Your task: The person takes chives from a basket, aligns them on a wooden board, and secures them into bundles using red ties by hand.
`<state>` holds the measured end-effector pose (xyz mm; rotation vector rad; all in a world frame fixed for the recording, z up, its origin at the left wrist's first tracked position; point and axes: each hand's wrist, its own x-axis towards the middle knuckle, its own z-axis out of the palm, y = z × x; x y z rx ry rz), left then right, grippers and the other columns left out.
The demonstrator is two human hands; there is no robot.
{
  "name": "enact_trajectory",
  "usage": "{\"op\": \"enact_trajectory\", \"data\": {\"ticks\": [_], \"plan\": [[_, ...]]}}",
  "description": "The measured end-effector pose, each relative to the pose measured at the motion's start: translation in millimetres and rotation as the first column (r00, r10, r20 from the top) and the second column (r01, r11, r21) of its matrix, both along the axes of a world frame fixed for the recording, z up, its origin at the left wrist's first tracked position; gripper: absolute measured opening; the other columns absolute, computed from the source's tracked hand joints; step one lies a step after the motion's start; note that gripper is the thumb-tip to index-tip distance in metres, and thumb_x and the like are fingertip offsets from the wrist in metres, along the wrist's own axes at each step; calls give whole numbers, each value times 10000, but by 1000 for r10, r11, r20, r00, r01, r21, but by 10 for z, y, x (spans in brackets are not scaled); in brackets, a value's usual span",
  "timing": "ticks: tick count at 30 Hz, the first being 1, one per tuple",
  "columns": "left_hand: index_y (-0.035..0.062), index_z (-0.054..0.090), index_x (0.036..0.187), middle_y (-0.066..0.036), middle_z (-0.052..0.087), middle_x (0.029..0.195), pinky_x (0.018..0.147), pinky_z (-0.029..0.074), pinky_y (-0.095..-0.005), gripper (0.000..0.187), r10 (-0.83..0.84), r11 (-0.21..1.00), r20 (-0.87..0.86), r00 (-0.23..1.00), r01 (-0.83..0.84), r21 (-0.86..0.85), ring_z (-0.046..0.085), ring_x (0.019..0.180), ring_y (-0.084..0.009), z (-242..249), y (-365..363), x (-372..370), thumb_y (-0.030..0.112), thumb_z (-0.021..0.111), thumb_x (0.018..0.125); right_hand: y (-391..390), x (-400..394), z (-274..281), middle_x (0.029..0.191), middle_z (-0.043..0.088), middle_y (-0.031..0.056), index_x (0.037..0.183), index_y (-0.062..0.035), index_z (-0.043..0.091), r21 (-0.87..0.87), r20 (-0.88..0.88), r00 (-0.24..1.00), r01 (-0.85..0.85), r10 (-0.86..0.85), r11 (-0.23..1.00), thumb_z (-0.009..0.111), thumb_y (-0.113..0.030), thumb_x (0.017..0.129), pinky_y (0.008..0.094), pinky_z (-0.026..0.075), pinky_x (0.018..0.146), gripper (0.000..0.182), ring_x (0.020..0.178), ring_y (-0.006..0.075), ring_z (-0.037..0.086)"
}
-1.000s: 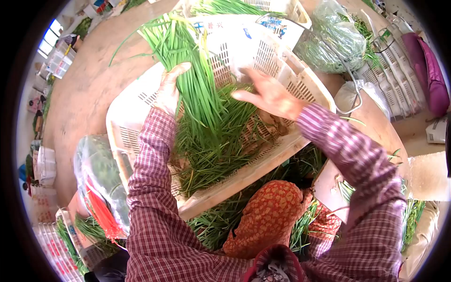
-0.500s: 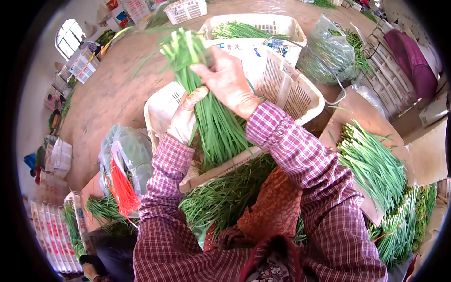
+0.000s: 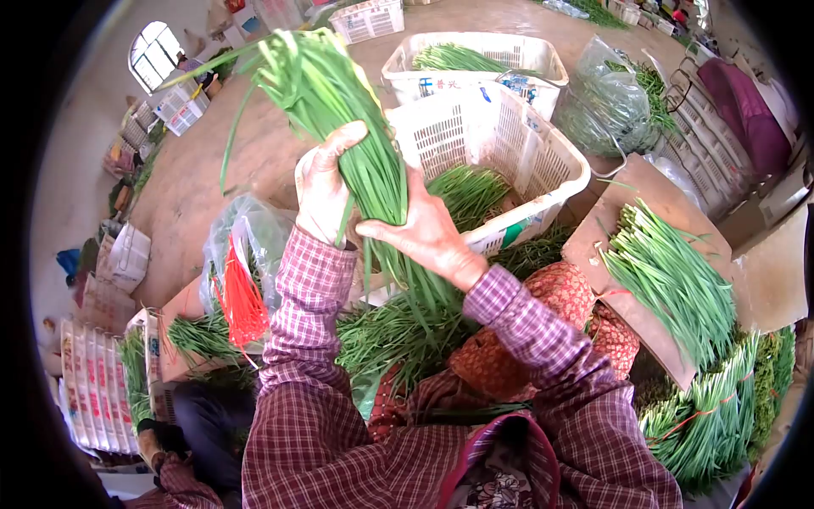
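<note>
A thick bunch of long green leaves, looking like garlic chives [image 3: 326, 93], is held up over the near side of a white plastic crate [image 3: 555, 191]. My left hand [image 3: 324, 191] grips its left side, thumb across the front. My right hand [image 3: 428, 233] is wrapped round its lower right part, thumb across the front. The upper end leans left, a few loose leaves sticking out, while the lower leaves hang down. More chives [image 3: 466, 193] lie inside the crate. Below my hands spreads a loose pile of green leaves [image 3: 398, 339].
Chives [image 3: 674, 284] lie on cardboard [image 3: 598, 225] at right, above tied bundles [image 3: 708, 424]. Red strips [image 3: 242, 297] hang by a clear bag [image 3: 254, 229] at left. Behind stand another crate [image 3: 407, 85] and a stuffed plastic bag [image 3: 602, 106]. Another person's leg [image 3: 216, 424] shows lower left.
My right hand has slid from the upper part of the bunch down to its lower right side. The bunch leans further left, and chives inside the crate have come into view.
</note>
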<state>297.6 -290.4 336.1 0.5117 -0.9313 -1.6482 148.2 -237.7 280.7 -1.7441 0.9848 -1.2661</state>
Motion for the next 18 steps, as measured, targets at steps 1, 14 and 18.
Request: {"op": "enact_trajectory", "data": {"ticks": [1,14,18], "plan": [[-62,520,1264,-170,631,1161,895,551,-364,488,51,995,177,983,-35,-90,627,1037,-253,6,-4,-1,171,653,857,56,29,-36,1190,608,246,1344,41,365,25,31,999,29,-30,999,801,-383,743,421,499,946,855,1085,355,627],[-28,541,1228,-177,680,1084,876,556,-317,523,152,973,306,940,-89,-212,676,974,-221,-256,792,-362,-2,738,745,551,8,-87,883,656,268,1023,97,580,-74,-417,892,158,-174,985,685,-378,822,414,549,663,527,736,366,673],[-36,469,1268,-162,681,906,765,583,-325,576,136,986,355,925,-91,-139,687,852,-254,-299,794,-104,-113,628,719,618,-540,80,793,694,153,938,10,675,-91,-533,839,-180,105,979,651,-479,852,366,536,604,497,668,281,684]]}}
